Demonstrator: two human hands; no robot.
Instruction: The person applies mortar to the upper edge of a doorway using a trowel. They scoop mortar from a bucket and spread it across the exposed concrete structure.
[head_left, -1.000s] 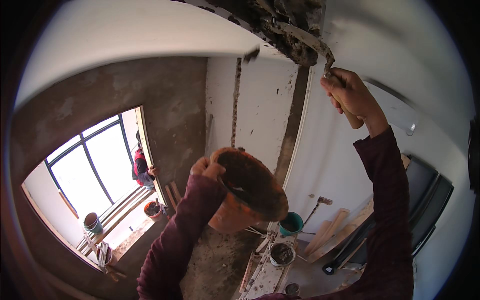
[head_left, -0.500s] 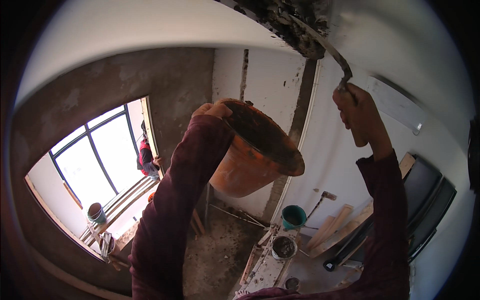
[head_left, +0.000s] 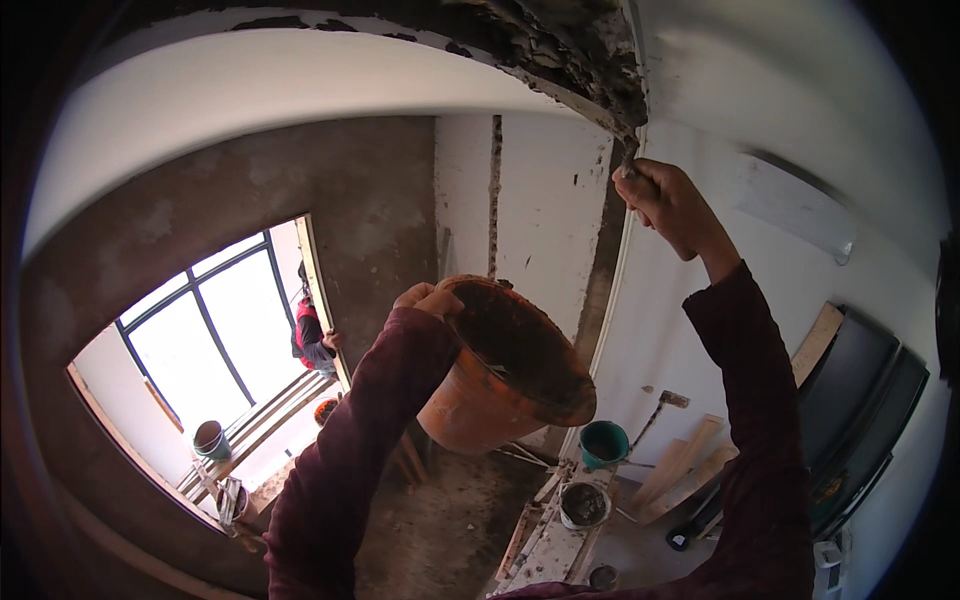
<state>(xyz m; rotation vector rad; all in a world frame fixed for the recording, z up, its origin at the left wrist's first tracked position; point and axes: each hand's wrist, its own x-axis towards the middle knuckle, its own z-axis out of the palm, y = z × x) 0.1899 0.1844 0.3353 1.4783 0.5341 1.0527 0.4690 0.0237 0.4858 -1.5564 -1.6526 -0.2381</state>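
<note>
Overhead, right fingers (head_left: 668, 205) clenched round trowel handle (head_left: 628, 170); left fingers (head_left: 425, 297) gripping round orange bucket (head_left: 505, 365).

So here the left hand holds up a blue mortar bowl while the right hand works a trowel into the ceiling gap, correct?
Not quite. In the head view the bowl is orange, not blue. The rest holds: the left hand grips its rim, and the right hand holds a trowel at the mortar-filled ceiling gap.

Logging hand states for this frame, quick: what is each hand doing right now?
Left hand: closed on the rim of the orange bucket.
Right hand: closed around a trowel handle, raised to the ceiling patch.
</note>
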